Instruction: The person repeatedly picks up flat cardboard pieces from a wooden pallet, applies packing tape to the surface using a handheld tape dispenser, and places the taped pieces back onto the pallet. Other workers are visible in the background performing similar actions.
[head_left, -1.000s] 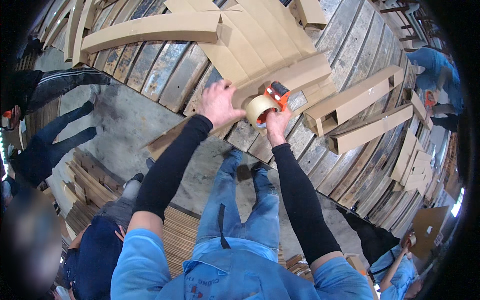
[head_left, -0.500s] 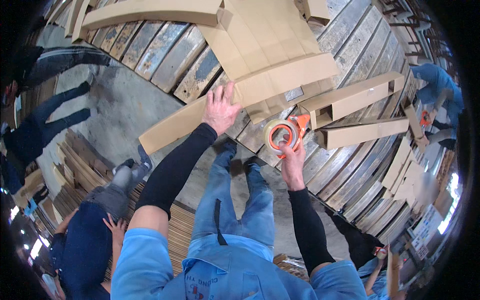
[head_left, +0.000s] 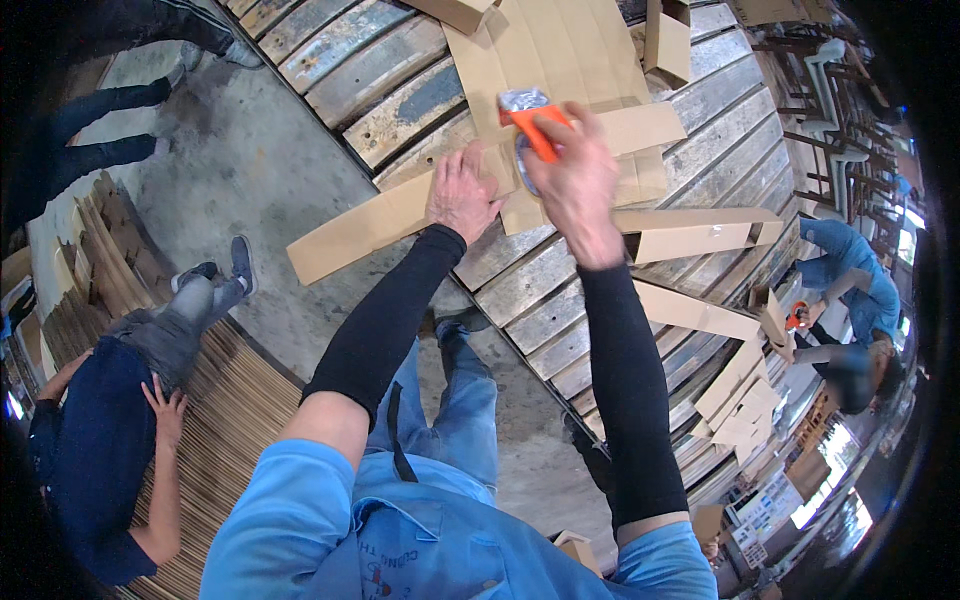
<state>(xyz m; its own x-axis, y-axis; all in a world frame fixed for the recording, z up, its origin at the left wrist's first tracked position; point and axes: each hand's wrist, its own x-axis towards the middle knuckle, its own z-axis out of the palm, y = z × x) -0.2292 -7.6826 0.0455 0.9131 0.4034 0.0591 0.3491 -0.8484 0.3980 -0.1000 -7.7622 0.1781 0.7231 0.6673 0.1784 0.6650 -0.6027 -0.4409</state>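
Note:
A long, narrow cardboard box point(head_left: 375, 222) lies slantwise across the wooden slats, its left end jutting past their edge. My left hand point(head_left: 464, 195) grips it near the middle, fingers bent over the top and thumb pointing right. In my right hand point(head_left: 583, 180), slightly blurred, is an orange tape dispenser point(head_left: 542, 128), held just above the box beside my left hand. The dispenser's tape roll is mostly hidden by the hand. A flat cardboard sheet point(head_left: 560, 50) extends away beyond the box.
Narrow boxes point(head_left: 700, 235) lie on the slatted wooden table point(head_left: 530, 290) to the right. Flat cardboard pieces point(head_left: 740, 400) are farther right. A co-worker point(head_left: 850, 280) bends there with another orange dispenser. A person in dark clothes point(head_left: 110, 440) is at left by stacked cardboard point(head_left: 230, 430).
My right hand has moved up and left with the tape dispenser, from beside the narrow boxes to over the long box. My left hand's fingers have drawn closer together on the box.

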